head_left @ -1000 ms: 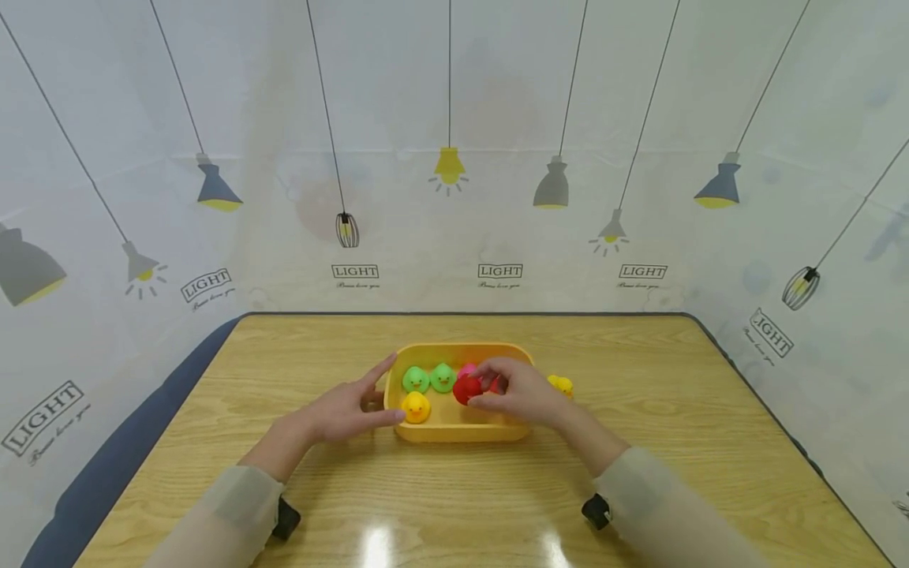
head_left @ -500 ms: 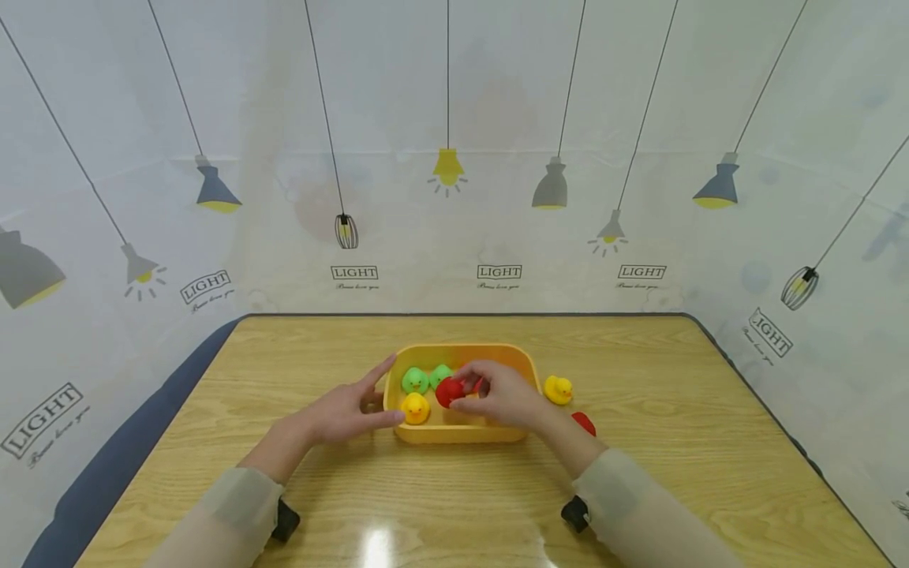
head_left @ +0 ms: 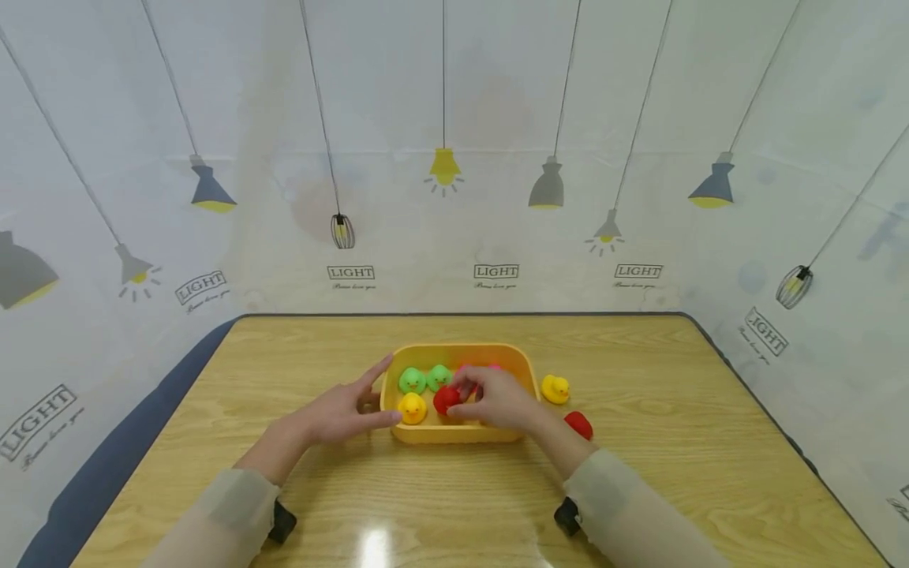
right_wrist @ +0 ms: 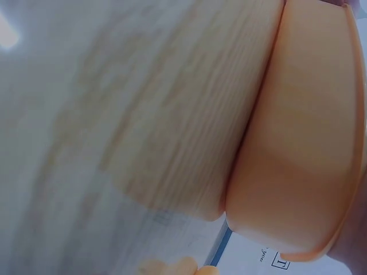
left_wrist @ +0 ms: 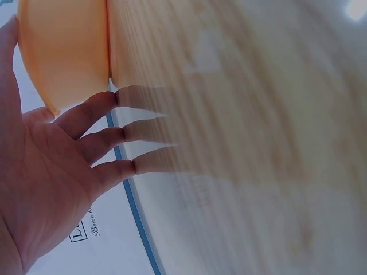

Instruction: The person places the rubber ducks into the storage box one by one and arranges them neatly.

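Head view: the right hand (head_left: 499,401) pinches a red toy (head_left: 443,400) between thumb and fingers, probably light, squeezable, best held round its body; left hand (head_left: 342,412), spread wide, touches the tray (head_left: 458,435).

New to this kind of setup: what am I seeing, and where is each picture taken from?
There's no machine here: a person works barehanded. The wide pictures are taken from the head, the other two from each wrist. On the table stands a yellow tray holding two green ducks, a yellow duck and partly hidden pink toys. The left hand touches the tray's end; the right hand pinches a red toy inside it. Outside lie another yellow duck and another red toy.
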`<state>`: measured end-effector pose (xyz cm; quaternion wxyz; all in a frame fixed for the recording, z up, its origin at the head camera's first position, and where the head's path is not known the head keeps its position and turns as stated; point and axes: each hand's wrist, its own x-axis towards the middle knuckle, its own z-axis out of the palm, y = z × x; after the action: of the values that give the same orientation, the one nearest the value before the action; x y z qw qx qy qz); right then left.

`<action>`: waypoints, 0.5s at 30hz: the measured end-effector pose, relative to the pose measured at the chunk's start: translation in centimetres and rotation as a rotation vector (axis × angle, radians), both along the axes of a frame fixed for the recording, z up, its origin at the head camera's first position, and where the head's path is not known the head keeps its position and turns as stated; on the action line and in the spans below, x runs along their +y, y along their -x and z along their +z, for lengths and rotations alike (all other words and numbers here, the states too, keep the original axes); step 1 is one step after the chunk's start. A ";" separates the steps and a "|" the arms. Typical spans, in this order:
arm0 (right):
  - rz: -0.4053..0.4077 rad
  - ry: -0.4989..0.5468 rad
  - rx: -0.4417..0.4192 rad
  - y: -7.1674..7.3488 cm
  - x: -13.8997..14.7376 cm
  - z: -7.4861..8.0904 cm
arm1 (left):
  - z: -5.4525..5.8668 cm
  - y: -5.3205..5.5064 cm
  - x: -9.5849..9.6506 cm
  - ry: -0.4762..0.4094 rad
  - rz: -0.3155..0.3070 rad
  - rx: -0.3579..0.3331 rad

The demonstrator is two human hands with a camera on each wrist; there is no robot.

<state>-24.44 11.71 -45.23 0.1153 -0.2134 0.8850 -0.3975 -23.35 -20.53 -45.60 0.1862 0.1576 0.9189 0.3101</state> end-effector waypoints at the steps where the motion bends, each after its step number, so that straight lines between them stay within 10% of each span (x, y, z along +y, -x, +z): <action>1: 0.005 -0.010 0.003 0.0 0.0 0.0 | 0.0 0.0 0.0 -0.001 -0.002 0.002; 15: 0.012 -0.078 -0.071 -0.1 -0.4 0.3 | 0.1 -0.1 -0.1 -0.009 -0.021 0.022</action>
<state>-24.34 11.32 -44.90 0.1571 -0.2000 0.8939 -0.3691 -23.27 -20.61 -45.54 0.1786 0.1715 0.9178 0.3103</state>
